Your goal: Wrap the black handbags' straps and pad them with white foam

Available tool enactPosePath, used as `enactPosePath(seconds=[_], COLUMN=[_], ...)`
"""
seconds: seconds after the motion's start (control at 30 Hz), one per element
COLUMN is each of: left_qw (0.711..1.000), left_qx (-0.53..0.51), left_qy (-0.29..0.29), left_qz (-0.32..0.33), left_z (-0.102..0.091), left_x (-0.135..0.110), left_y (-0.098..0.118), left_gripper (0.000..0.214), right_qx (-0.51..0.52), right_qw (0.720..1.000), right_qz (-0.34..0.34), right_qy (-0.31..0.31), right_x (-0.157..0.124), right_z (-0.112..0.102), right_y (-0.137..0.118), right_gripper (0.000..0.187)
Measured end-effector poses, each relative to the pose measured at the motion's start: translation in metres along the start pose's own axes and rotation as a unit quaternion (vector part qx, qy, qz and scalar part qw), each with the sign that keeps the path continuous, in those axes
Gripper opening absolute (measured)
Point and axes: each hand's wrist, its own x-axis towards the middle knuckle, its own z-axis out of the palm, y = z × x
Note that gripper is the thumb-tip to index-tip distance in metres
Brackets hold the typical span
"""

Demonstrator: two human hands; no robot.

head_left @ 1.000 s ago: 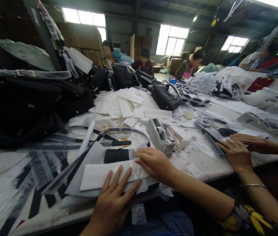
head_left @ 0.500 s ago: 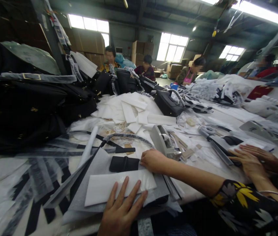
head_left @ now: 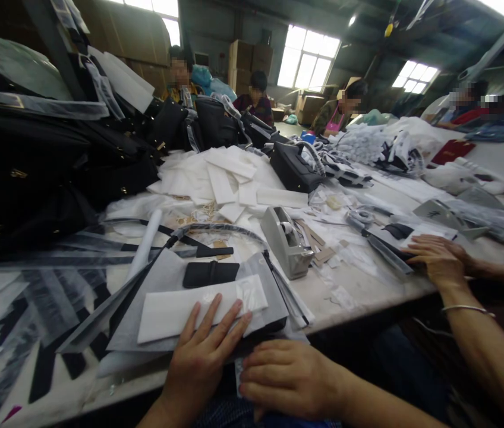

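Note:
My left hand [head_left: 202, 356] lies flat with its fingers spread on a white foam strip [head_left: 167, 312]. The strip rests on a flat black bag in grey wrapping [head_left: 163, 279] at the table's front edge. A black folded tab [head_left: 210, 274] and a plastic-wrapped handle [head_left: 225, 229] lie just beyond the strip. My right hand [head_left: 290, 377] sits below the table edge, knuckles up, fingers bent and held together. Its fingertips are at a bit of clear plastic [head_left: 238, 377] hanging off the edge. What the fingers hold is hidden.
A grey tape dispenser [head_left: 285, 244] stands right of the bag. Black handbags [head_left: 33, 178] pile up at left, white foam sheets [head_left: 225, 178] behind. A co-worker's hands [head_left: 434, 258] press on a wrapped item at right. Other people sit at the far end.
My right hand has come off the foam strip and dropped toward me, below the table edge. My left hand stays flat on the strip. The camera has tilted down slightly.

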Motion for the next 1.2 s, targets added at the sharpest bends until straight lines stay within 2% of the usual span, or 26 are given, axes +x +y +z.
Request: enactPosePath(seconds=[0.07,0.13,0.2,0.27,0.33,0.4,0.6,0.77,0.87,1.0,1.1,1.2], left_qw=[1.000,0.999,0.999,0.999,0.999,0.999,0.999,0.999,0.999,1.000,0.999,0.997], left_qx=[0.016,0.031,0.032,0.030,0.028,0.029,0.037,0.034,0.025,0.002,-0.042,-0.067], left_qy=[-0.012,-0.022,-0.025,-0.024,-0.021,-0.019,-0.007,-0.006,-0.006,0.011,0.023,0.049], left_qz=[0.013,0.022,0.023,0.020,0.018,0.017,0.012,0.021,0.027,0.013,-0.005,-0.006], left_z=[-0.004,-0.007,-0.009,-0.009,-0.009,-0.009,-0.004,-0.004,-0.003,0.002,0.006,0.008], left_x=[0.002,0.003,0.004,0.004,0.004,0.004,0.003,0.002,0.001,-0.002,-0.004,-0.005], left_y=[0.000,0.000,0.000,0.001,0.001,0.002,0.004,0.005,0.004,0.003,0.004,0.004], left_gripper=[0.047,0.052,0.055,0.057,0.057,0.057,0.050,0.049,0.047,0.039,0.035,0.034], right_qx=[-0.012,-0.043,-0.084,-0.103,-0.095,-0.071,-0.018,-0.011,-0.001,-0.002,-0.008,-0.013], right_qw=[0.999,0.997,0.993,0.988,0.982,0.978,0.973,0.976,0.972,0.969,0.959,0.937], right_qz=[0.003,0.044,0.084,0.099,0.102,0.116,0.148,0.150,0.174,0.201,0.260,0.339], right_qy=[-0.045,-0.050,-0.006,0.066,0.128,0.160,0.176,0.159,0.160,0.143,0.112,0.086], right_x=[-0.012,-0.022,-0.029,-0.032,-0.030,-0.026,-0.020,-0.009,0.006,0.025,0.033,0.035], right_z=[0.024,0.045,0.060,0.068,0.072,0.073,0.063,0.038,0.015,-0.010,-0.014,-0.007], right_y=[-0.013,-0.016,-0.013,-0.009,-0.009,-0.013,-0.051,-0.066,-0.055,-0.026,0.001,0.026], right_gripper=[0.031,0.034,0.034,0.028,0.019,0.015,0.018,0.022,0.026,0.028,0.027,0.026])
